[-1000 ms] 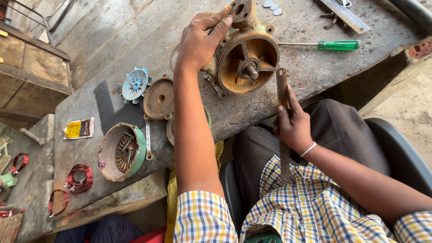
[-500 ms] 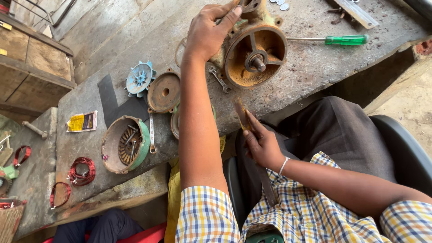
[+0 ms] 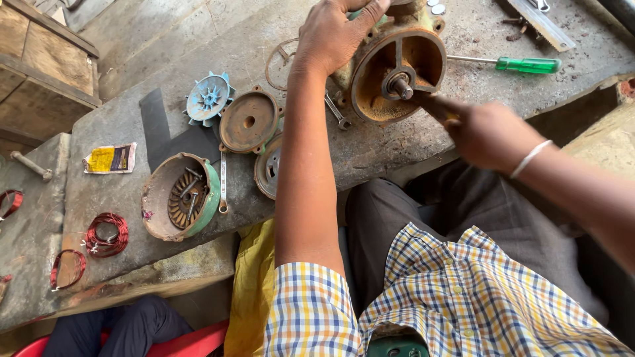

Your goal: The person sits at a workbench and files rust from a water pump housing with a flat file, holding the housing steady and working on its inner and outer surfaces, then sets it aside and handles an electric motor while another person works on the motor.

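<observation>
The right hand (image 3: 486, 135) has risen from the lap to the rusty motor housing (image 3: 397, 73) at upper centre, fingers closed round a blurred tool. The left hand (image 3: 334, 33) stays clamped on the housing's top. One green screwdriver (image 3: 526, 64), two red wire coils (image 3: 106, 235)

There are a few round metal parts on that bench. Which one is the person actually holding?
The big rusty housing with the shaft sticking out, at the bench's far edge. The left hand grips its top; the green-rimmed shell and flat rusty cover lie untouched.
</observation>
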Motion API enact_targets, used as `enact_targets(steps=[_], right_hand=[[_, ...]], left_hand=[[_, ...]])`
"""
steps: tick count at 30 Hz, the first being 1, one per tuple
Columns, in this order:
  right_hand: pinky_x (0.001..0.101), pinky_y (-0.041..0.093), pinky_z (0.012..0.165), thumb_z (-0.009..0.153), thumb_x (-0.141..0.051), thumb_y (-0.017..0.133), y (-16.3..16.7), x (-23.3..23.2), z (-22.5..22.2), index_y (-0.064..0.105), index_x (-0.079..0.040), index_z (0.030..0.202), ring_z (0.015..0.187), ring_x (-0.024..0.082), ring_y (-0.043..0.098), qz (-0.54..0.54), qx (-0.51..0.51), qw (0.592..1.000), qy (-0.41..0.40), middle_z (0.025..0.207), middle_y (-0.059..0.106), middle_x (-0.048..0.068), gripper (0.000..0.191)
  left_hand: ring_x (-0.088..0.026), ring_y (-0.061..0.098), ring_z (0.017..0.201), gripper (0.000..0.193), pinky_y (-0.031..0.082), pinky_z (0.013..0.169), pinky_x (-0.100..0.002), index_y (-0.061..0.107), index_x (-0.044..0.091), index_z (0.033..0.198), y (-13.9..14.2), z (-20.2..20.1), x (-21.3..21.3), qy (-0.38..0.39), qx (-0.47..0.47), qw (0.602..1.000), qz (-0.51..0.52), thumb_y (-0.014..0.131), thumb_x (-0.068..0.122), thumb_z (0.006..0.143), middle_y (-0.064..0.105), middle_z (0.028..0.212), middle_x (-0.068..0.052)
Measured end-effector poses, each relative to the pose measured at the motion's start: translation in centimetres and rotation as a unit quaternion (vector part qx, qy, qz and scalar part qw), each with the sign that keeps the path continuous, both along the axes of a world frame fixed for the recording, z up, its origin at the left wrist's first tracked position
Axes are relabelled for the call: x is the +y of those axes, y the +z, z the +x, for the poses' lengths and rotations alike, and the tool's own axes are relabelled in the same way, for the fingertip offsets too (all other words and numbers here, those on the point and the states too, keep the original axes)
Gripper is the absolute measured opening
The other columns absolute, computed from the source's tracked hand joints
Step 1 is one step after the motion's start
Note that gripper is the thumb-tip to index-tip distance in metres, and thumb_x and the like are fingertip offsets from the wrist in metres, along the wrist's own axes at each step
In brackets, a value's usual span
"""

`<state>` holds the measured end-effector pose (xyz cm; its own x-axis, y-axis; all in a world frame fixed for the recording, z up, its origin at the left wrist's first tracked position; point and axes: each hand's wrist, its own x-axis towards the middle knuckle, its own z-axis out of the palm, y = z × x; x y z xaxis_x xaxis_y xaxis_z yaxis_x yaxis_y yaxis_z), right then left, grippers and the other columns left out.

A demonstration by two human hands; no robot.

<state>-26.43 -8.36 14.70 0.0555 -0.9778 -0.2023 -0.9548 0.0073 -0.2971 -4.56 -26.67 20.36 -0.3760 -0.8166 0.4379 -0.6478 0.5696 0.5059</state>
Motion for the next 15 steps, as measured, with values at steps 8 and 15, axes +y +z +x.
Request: enact_targets(steps=[8,15], right_hand=[[0.0311,0.046,0.043,0.100,-0.022,0.057,-1.2,1.6,3.5,0.047,-0.026,0.154,0.043,0.013,0.051,0.107,-0.453,0.879,-0.100,0.056,0.053,0.002,0.056],[0.0292,0.043,0.042,0.101,-0.019,0.054,-3.9,2.9,5.4,0.038,-0.021,0.159,0.044,0.011,0.049,0.098,-0.506,0.854,-0.065,0.060,0.054,0.001,0.061]], left_hand=[[-0.029,0.072,0.113,0.057,0.051,0.099,-0.046,0.082,0.026,0.109,-0.3,0.2,0.1,0.001,0.001,1.000,0.010,0.061,0.073,0.084,0.080,0.113,-0.006],[-0.024,0.077,0.108,0.065,0.054,0.102,-0.045,0.078,0.031,0.115,-1.0,0.2,-0.8,0.031,-0.024,0.997,0.061,0.056,0.081,0.080,0.080,0.111,-0.004]])
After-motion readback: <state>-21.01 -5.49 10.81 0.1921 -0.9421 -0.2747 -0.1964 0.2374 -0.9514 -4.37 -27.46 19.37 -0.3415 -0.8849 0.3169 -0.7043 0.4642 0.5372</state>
